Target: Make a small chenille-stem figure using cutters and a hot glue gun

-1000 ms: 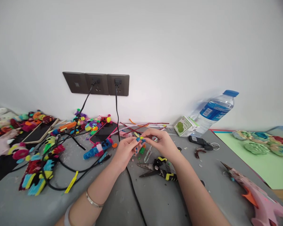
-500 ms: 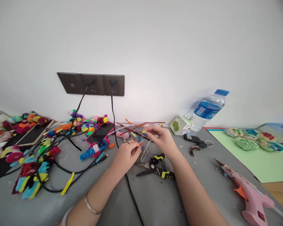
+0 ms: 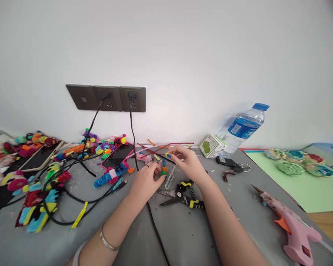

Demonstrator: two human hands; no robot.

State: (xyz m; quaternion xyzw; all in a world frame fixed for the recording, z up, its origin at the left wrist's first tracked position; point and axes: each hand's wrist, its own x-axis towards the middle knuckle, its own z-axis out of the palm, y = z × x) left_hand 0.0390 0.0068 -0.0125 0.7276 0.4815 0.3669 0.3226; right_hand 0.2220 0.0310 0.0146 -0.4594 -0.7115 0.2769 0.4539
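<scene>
Pinching 1 small yellow bit [image 3: 167, 154] at the thumb tip of the right hand [image 3: 188, 162]. Curling the left hand [image 3: 146, 181] loosely, thumb apart; cannot tell whether gripping anything. Having clear beads [image 3: 169, 181] just below the right hand, pliers [image 3: 179, 194] between both wrists, a pink-edged phone [image 3: 118, 156] beyond the left hand.

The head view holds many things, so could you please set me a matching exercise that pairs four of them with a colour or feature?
Things:
1. Pliers
2. Bottle
3. Left hand
4. Glue gun

Colours and features:
A. Mostly pink, with an orange trigger
B. Wears a ring
C. Black and yellow grips
D. Topped by a blue cap

Right pairs: 1-C, 2-D, 3-B, 4-A.
</scene>
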